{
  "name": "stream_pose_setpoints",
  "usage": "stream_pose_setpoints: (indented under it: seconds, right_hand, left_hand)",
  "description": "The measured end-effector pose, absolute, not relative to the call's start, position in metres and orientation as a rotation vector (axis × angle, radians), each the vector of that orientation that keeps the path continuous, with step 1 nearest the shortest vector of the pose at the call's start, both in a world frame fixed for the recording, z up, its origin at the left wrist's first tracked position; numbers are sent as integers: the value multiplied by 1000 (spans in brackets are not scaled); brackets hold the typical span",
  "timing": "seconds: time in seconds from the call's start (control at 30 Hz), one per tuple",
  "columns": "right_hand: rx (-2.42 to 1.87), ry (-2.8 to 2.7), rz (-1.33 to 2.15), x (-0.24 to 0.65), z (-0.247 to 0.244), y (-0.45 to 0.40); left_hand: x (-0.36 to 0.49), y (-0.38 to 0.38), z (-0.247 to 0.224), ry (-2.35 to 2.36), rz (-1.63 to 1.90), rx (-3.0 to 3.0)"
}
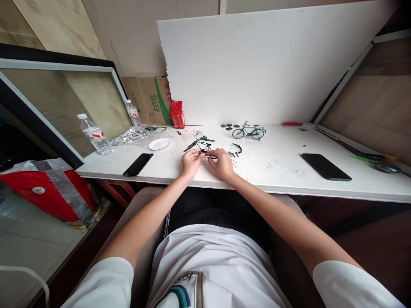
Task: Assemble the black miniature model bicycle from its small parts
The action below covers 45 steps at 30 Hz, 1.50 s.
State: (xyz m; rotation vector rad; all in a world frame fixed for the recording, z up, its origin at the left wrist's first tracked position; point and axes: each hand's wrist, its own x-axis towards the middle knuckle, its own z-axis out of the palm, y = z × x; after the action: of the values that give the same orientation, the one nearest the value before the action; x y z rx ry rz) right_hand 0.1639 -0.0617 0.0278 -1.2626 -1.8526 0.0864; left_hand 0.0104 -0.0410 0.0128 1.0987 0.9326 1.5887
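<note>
From my remote post, I watch the left hand point(190, 163) and right hand point(222, 164) nearly meet, fingertips pinched on a model bicycle point(203, 150) at the white table's point(272, 171) front, its frame seemingly together, a curved black part point(240, 148) lying loose, apparently unfitted.

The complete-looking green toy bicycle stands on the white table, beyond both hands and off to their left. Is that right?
Not quite: the head view shows the complete-looking green toy bicycle off to the right of both the left hand and the right hand. It does stand on the white table, beyond them.
</note>
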Motion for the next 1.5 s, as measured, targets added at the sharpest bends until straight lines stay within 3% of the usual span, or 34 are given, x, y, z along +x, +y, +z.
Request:
stream_pose_setpoints:
  seconds: [1.5]
  right_hand:
    - [-1294, -1912, 85, 163, 28, -62]
  left_hand:
    - [11, -41, 13, 1014, 1632, 1229]
